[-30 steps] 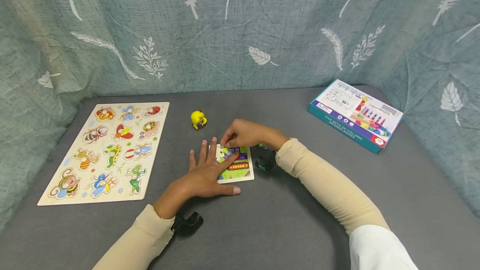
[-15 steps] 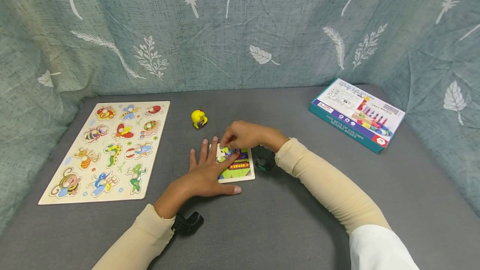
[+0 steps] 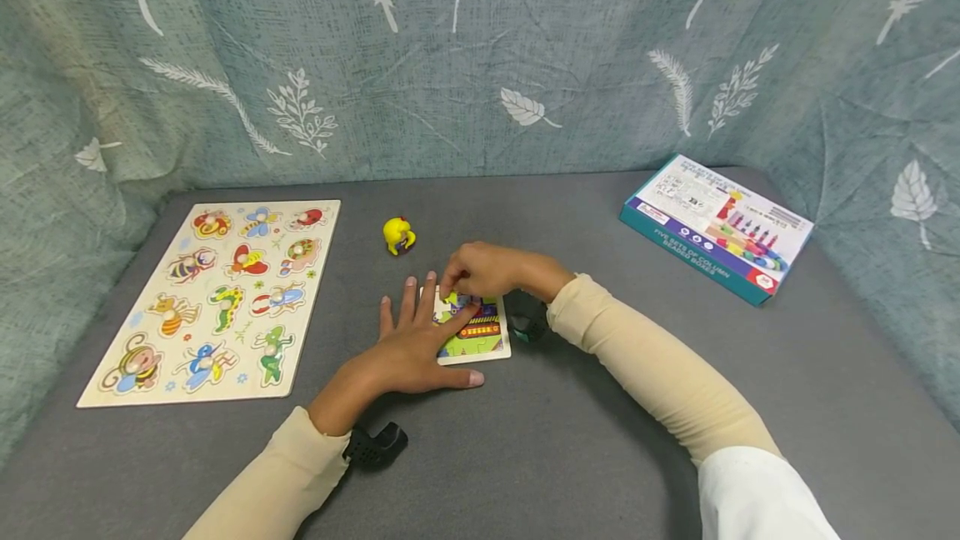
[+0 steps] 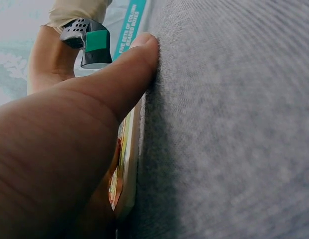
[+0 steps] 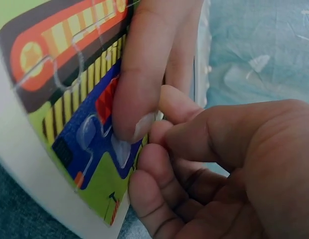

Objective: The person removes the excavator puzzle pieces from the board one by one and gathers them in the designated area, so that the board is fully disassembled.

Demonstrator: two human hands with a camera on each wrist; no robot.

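A small jigsaw puzzle [image 3: 472, 346] with a tracked vehicle on a green ground lies in a pale wooden frame on the table. My left hand [image 3: 412, 348] is spread over its left side, the index fingertip resting on the picture and the thumb stretched along the near edge. My right hand [image 3: 483, 269] is at the far edge with its fingers curled and their tips close together, pinching what looks like a green puzzle piece [image 3: 451, 298], mostly hidden. In the right wrist view, its fingertips meet beside the left index finger [image 5: 139, 89], touching the puzzle [image 5: 70, 109].
A wooden peg board with insect pictures [image 3: 217, 294] lies to the left. Behind the puzzle sits a small yellow toy [image 3: 398, 236]. A flat box of beaded columns [image 3: 716, 227] is at the back right. A leaf-patterned curtain [image 3: 480, 65] hangs behind the table.
The right hand's fingers have shifted slightly down over the puzzle's far edge. The left hand keeps its place, and the other objects have not moved.
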